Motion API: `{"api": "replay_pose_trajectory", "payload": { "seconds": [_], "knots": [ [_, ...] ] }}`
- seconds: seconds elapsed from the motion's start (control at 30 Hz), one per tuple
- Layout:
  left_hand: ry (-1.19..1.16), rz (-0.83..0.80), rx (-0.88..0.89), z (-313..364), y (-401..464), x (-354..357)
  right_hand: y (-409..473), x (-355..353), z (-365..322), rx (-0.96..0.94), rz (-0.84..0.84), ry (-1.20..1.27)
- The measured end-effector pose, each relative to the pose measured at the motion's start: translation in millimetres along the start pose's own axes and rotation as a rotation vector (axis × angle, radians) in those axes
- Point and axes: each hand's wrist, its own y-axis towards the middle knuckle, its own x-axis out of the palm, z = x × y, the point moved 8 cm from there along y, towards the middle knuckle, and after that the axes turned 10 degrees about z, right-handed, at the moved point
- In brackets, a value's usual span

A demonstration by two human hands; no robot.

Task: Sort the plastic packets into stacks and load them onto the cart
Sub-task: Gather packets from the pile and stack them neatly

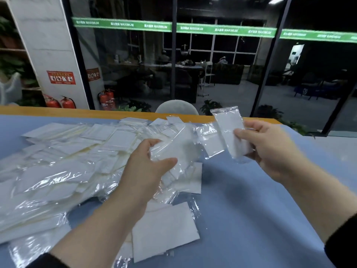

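Observation:
A large heap of clear plastic packets with white inserts (pixel 58 167) covers the left half of the blue table (pixel 251 200). My left hand (pixel 146 167) is raised above the heap's right edge and grips a packet (pixel 177 149) between thumb and fingers. My right hand (pixel 270 149) is lifted over the table's right side and holds a narrow white packet (pixel 229 130) upright, thumb across its front. Another packet (pixel 211 142) hangs between the two hands. A few flat packets (pixel 164 229) lie near the front edge. No cart is in view.
The table has an orange far edge (pixel 58 111). A grey chair back (pixel 176 107) stands just behind it. Beyond are glass walls, a white pillar and red fire extinguishers (pixel 67 102). Bare blue tabletop stretches to the right of the heap.

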Motion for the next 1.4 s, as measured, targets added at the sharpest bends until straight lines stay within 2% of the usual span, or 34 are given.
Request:
{"api": "replay_pose_trajectory", "payload": {
  "seconds": [0.17, 0.3, 0.4, 0.57, 0.67, 0.8, 0.93, 1.07, 1.2, 1.3, 1.4],
  "knots": [
    [-0.163, -0.101, -0.125, -8, -3, 6, -35, 18, 22, 0.007, 0.111, -0.105],
    [-0.141, -0.132, -0.134, -8, -9, 14, -37, 27, 25, -0.050, 0.086, -0.191],
    [-0.134, -0.090, -0.100, -5, -10, 10, -40, 38, 22, -0.164, -0.006, -0.310],
    [-0.025, -0.036, 0.051, 7, -4, 2, -40, 15, -12, -0.460, 0.072, -0.473],
    [0.011, -0.062, 0.096, 11, -5, 4, -45, 13, -27, -0.586, -0.086, -0.554],
    [0.046, -0.141, 0.140, 12, -8, 10, -53, 35, -11, -0.683, -0.316, -0.709],
    [0.173, -0.212, 0.178, 11, -16, 24, -60, 55, 9, -0.661, -0.359, -0.688],
    [0.153, -0.247, 0.215, 14, -24, 30, -59, 58, 14, -0.630, -0.363, -0.753],
    [0.208, -0.069, 0.254, 14, -20, 24, -63, 65, 12, -0.772, -0.364, -0.857],
    [0.185, 0.028, 0.239, 11, -14, 18, -61, 67, 13, -0.748, -0.358, -0.828],
    [0.080, 0.014, 0.182, 10, -19, 22, -58, 64, 16, -0.680, -0.316, -0.764]
  ]
}}
